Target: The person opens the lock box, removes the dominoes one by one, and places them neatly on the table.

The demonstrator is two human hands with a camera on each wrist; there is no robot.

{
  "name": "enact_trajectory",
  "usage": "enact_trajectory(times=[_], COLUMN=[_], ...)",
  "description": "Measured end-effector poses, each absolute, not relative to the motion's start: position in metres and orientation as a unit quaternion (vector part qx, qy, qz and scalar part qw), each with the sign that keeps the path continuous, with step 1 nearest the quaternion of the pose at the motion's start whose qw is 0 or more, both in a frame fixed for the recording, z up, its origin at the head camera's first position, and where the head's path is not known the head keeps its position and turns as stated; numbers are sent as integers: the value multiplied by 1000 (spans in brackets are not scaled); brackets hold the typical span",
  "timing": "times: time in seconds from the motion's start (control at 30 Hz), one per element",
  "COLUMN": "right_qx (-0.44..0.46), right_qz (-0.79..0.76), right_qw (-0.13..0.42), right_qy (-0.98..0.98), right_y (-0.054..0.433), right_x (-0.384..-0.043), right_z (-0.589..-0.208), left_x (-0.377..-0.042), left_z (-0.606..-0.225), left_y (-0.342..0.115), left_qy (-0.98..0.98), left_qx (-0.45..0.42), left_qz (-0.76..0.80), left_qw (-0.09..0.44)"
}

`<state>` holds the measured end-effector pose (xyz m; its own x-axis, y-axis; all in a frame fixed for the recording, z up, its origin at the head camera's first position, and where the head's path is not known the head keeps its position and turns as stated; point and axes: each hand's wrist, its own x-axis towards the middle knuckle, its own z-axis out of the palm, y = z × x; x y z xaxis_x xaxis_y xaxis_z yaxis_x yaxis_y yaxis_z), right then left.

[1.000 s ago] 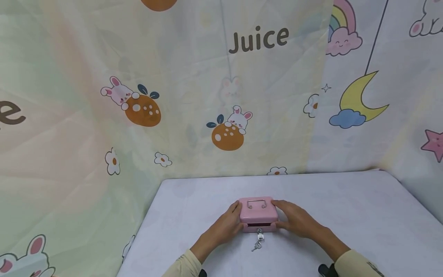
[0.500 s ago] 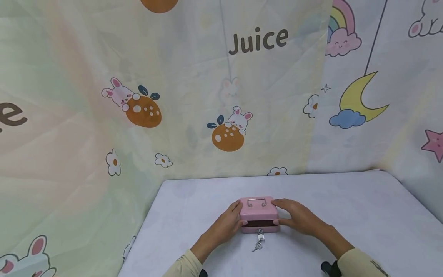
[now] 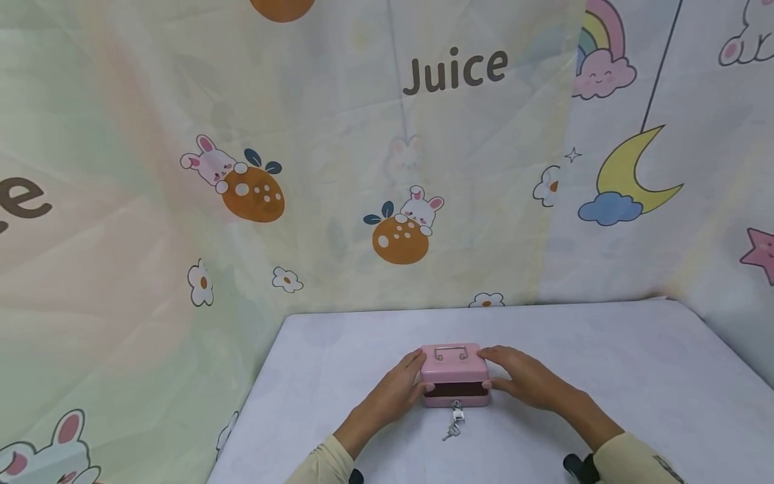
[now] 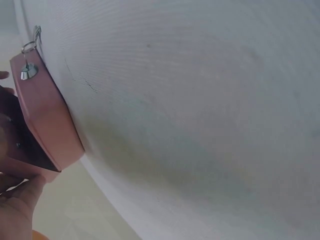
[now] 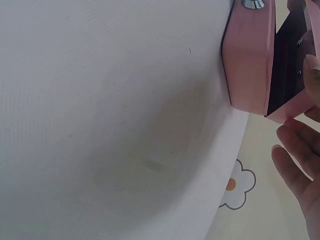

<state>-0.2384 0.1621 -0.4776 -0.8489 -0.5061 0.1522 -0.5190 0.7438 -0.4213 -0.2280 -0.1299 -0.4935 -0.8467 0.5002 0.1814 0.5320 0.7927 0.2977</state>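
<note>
A small pink cash box [image 3: 456, 402] stands on the white table, its lid [image 3: 455, 370] partly raised at the front and showing a dark gap. On the lid is a thin metal handle [image 3: 451, 351]. Keys [image 3: 452, 430] hang from the lock on the front. My left hand [image 3: 392, 391] grips the lid's left side, thumb at its front edge and fingers along the side. At the opposite side my right hand [image 3: 527, 380] holds the lid the same way. In the right wrist view, the lock [image 5: 253, 4] is cut off at the top. What lies inside is hidden in shadow.
The white table [image 3: 338, 349] reaches back to a printed cloth [image 3: 326, 202] with rabbits and oranges. Another printed cloth [image 3: 713, 168] hangs at the right. Black wrist straps [image 3: 580, 468] show below the sleeves.
The lid has risen further at the front, widening the dark gap between it and the base. Both hands have come up slightly with it; the base has stayed in place.
</note>
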Motion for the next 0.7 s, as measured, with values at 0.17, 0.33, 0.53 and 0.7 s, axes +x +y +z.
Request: enact_trajectory(times=[0.17, 0.33, 0.53, 0.7], right_qx=[279, 280, 279, 278], right_qz=[225, 234, 251, 261], right_qw=[25, 28, 25, 20], right_qy=[-933, -931, -927, -924], right_y=[162, 162, 164, 164], right_x=[-240, -243, -248, -250], right_z=[-475, -472, -470, -469], left_x=[-228, -229, -233, -237], left_z=[-492, -490, -487, -485], left_y=[-130, -129, -129, -128], left_qy=[-944, -943, -942, -942], left_qx=[-271, -270, -270, -265], left_qz=[-179, -181, -186, -195], left_qw=[62, 69, 73, 66])
